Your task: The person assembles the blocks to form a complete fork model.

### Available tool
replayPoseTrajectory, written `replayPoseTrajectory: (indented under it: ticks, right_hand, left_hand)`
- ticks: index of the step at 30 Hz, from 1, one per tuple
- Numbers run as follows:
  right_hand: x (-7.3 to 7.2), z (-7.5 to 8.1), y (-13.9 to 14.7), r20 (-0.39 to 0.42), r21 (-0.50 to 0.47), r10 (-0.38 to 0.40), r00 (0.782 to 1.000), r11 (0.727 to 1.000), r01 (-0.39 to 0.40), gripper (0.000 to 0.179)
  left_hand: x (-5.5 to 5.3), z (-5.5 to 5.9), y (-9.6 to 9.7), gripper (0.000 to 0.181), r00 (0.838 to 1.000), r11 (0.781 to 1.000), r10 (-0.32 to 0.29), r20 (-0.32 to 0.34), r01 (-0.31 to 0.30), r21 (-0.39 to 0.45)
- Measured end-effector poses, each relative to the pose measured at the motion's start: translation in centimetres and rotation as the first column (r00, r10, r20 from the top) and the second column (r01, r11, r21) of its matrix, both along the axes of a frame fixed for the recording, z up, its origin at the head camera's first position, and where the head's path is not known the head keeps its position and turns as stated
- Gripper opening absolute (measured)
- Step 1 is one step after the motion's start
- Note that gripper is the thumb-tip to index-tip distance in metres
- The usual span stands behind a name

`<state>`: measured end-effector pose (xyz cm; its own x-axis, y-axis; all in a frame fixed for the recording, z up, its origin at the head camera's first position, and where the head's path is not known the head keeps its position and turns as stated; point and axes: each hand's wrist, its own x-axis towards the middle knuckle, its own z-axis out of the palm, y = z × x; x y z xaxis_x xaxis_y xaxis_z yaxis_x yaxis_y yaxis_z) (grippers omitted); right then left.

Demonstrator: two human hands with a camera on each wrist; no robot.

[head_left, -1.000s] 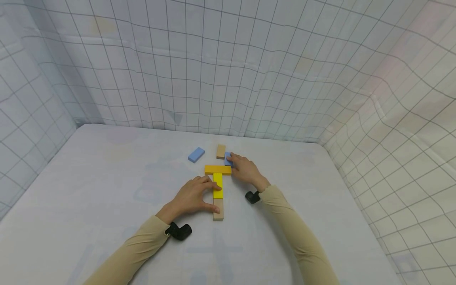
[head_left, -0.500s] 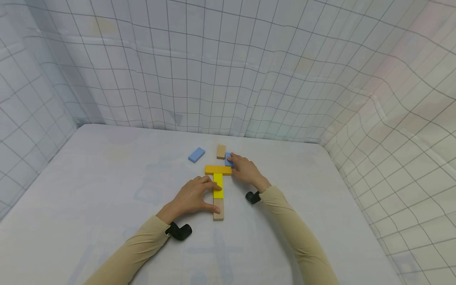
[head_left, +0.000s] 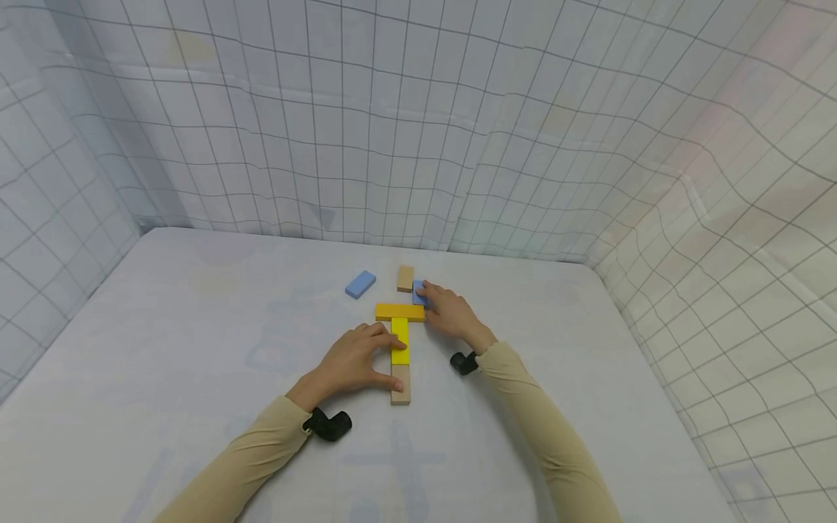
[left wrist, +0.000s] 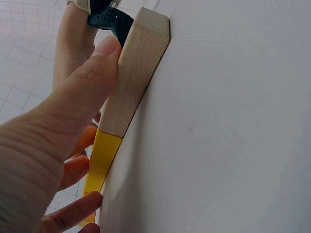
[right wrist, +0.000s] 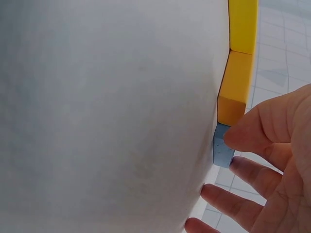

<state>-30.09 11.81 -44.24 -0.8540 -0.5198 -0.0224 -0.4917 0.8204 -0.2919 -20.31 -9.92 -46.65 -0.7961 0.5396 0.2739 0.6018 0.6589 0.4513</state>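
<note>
In the head view, an orange block lies crosswise at the top of a bright yellow block, and a plain wooden block continues the line below it. The left hand rests its thumb on the wooden block and its index finger on the yellow one, fingers spread. The right hand pinches a light blue block just beyond the orange block's right end. From the right wrist, that blue block appears against the orange block, with thumb and a fingertip on it.
Another blue block lies angled at the back left. A second wooden block sits behind the orange one, close to the pinched blue block. The white-covered table is backed by gridded curtains.
</note>
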Motion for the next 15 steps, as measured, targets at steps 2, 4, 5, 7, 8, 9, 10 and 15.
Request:
replayPoseTrajectory:
  ticks: [2,4,5,7,8,9,10,15]
  right_hand:
    - [-0.02,-0.01,0.0,-0.001,-0.001,-0.001,1.0,1.0,0.001,0.049]
    - [-0.04,0.01,-0.02,-0.004,-0.005,0.0,1.0,1.0,0.0,0.049]
    - [-0.04,0.01,-0.03,-0.006,-0.007,0.002,1.0,1.0,-0.002,0.049]
    - [-0.01,0.03,-0.04,-0.008,-0.01,0.001,1.0,1.0,-0.001,0.049]
    - [0.0,0.04,-0.04,-0.008,-0.012,0.0,1.0,1.0,0.0,0.049]
    - [0.03,0.06,-0.03,-0.007,-0.011,-0.001,1.0,1.0,0.001,0.049]
    - [0.06,0.06,-0.02,-0.006,-0.011,-0.003,1.0,1.0,0.003,0.049]
    - [0.23,0.12,0.01,-0.002,-0.016,-0.004,1.0,1.0,0.004,0.049]
  left_hand:
    - [-0.01,0.05,-0.02,0.066,1.0,1.0,-0.001,0.003,0.001,0.002]
    - [-0.01,0.07,-0.04,0.066,1.0,1.0,-0.001,0.006,0.001,0.005]
    - [-0.02,0.08,-0.05,0.066,1.0,1.0,-0.001,0.006,0.001,0.006]
    - [-0.03,0.07,-0.05,0.065,1.0,1.0,-0.002,0.005,0.002,0.006]
    - [-0.03,0.05,-0.05,0.065,1.0,1.0,-0.002,0.004,0.002,0.004]
    - [-0.03,0.03,-0.05,0.066,1.0,1.0,-0.001,0.004,0.001,0.003]
    - [-0.04,0.01,-0.04,0.066,1.0,1.0,-0.001,0.003,0.001,0.002]
    - [-0.02,-0.11,-0.04,0.066,1.0,1.0,0.003,0.008,-0.003,-0.002]
